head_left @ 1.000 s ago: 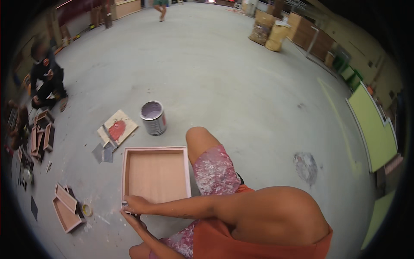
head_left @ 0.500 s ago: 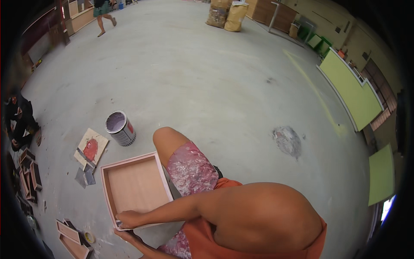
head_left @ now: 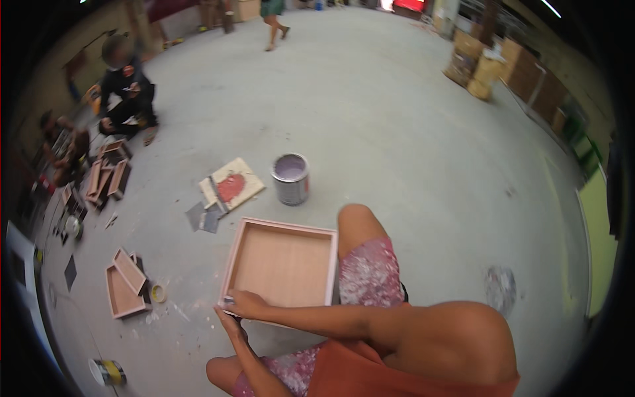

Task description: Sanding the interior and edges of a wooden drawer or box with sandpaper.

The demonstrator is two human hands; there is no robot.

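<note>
- The right hand [head_left: 248,303] lies on the near rim of the shallow wooden tray [head_left: 281,268], fingers curled over a small dark piece, probably sanding paper; whether they grip it tightly cannot be told.
- The left hand [head_left: 228,322] comes up from below to the same near-left corner, just under the right hand, the two almost touching; whether it holds anything cannot be told.
- The tray lies flat on the concrete floor [head_left: 410,132], pressed against the person's bent knee [head_left: 357,221], open side up.
- Beyond its far edge stands an open paint can [head_left: 291,178] of pale lilac paint, and beside that a board [head_left: 231,186] smeared red with grey sheets [head_left: 204,217] next to it.
- To the left lie smaller trays [head_left: 126,288], a tape roll [head_left: 157,293] and a tin [head_left: 107,372].
- Judged risk: both hands crowd one corner, so a hard push could slide the tray away or tip its far edge up, since only the knee steadies it.
- The open can is near enough that a shoved tray or a swinging elbow could knock it and spill paint over the board.
- Another person [head_left: 126,92] squats well apart at upper left.
</note>
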